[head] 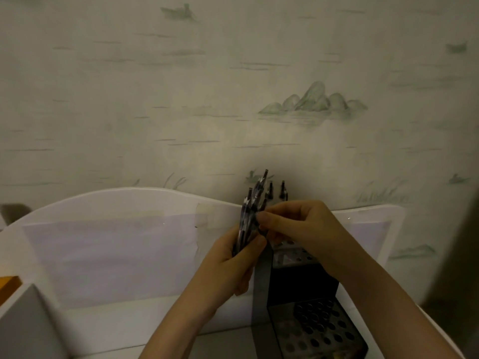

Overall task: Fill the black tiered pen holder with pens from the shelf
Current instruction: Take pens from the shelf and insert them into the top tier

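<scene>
Against the back edge of the white shelf (pixel 124 322), right of its middle: black tiered pen holder (pixel 308 317), its stepped top faces drilled with round holes; two dark pens (pixel 282 190) stand upright in its highest tier, tips showing above the hands
Left hand (pixel 233 265): raised in front of the holder's left side; fingers curled round a bundle of dark slim pens (pixel 250 216) that fans upward and tilts slightly right
Right hand (pixel 295 224): above the holder's upper tier; fingers and thumb pinched together on one pen of the bundle, near its middle
Backboard: curved white panel (pixel 116 242) rising behind the shelf, pale sheet taped to it
Left edge of the shelf: grey box corner (pixel 28 325); orange object (pixel 9 283) behind it, partly cut off
Wall: pale wallpaper (pixel 181 99) printed with green hills and birds
</scene>
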Tool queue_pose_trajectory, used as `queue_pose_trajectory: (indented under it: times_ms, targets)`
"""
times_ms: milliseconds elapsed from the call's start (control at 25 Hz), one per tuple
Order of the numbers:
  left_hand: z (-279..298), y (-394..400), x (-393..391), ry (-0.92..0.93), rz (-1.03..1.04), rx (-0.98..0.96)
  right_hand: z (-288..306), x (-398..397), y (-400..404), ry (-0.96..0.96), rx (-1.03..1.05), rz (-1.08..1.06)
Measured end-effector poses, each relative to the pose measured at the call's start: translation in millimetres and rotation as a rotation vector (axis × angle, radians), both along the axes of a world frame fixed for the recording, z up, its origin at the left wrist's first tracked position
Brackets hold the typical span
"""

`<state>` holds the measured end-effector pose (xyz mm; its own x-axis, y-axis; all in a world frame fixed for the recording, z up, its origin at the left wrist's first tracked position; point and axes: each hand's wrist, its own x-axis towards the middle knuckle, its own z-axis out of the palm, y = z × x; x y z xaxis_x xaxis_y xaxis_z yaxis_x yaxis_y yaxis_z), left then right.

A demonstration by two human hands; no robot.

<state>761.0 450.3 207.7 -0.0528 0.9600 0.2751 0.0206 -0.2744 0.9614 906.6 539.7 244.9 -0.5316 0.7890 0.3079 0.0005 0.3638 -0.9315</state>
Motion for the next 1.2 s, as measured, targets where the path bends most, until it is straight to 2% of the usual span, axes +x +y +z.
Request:
queue_pose_trajectory:
  times_ms: [200, 400, 560, 680, 920, 1080, 1200]
  targets:
    - [-2.5, 2.5, 2.2, 0.012, 0.027, 0.017, -0.9, 4.1, 0.8, 0.057, -0.076, 0.066]
    - [-3.4, 6.2, 8.2, 0.131, 0.074, 0.071, -3.6, 2.2, -7.8, 0.067, -0.028, -0.049]
    - [-4.0, 5.8, 8.2, 0.198, 0.126, 0.07, -4.9, 6.6, -2.5, 0.074, -0.178, -0.043]
    - [-3.8, 6.6, 8.7, 0.181, 0.168, 0.047, -3.9, 13.2, 0.0, 0.129, -0.22, 0.003]
    - [-7.6, 9.2, 2.3, 0.154, 0.222, 0.028, 31.2, 42.8, 19.6, 0.384, 0.043, -0.313]
    - [-8.2, 13.8, -0.5, 0.142, 0.254, 0.053, 44.7, 49.4, 33.2, 0.273, 0.344, -0.514]
    - [-8.4, 16.4, 0.1, 0.156, 0.255, 0.065, 39.4, 38.6, 39.2, 0.164, 0.51, -0.565]
